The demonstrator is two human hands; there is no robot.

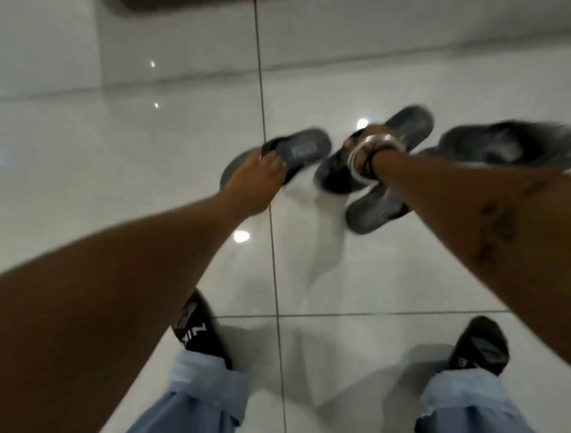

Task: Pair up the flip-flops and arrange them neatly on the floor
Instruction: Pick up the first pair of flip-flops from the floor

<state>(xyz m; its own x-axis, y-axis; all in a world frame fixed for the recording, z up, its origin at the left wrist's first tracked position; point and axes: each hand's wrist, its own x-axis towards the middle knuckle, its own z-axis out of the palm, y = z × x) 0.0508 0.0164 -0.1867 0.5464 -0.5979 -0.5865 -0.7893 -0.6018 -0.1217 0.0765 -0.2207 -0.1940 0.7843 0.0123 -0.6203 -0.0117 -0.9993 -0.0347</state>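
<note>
Several dark grey flip-flops lie scattered on the glossy white tile floor point(154, 160), blurred by motion. My left hand point(256, 179) grips the strap of the leftmost flip-flop point(302, 148), near the vertical grout line. My right hand point(363, 162), with silver bangles at the wrist, is curled over the middle of a second flip-flop point(411, 123) that runs diagonally under it; the fingers are mostly hidden. A third flip-flop point(370, 213) lies just below that hand, partly under my forearm. A fourth flip-flop point(506, 145) sits at the far right.
My two feet in black slides point(197, 333) point(482, 346) stand on the near tiles, under rolled light blue jeans cuffs point(210, 383). A low white wall base point(340, 40) runs across the back. A dark brown edge point(185, 3) shows at the top.
</note>
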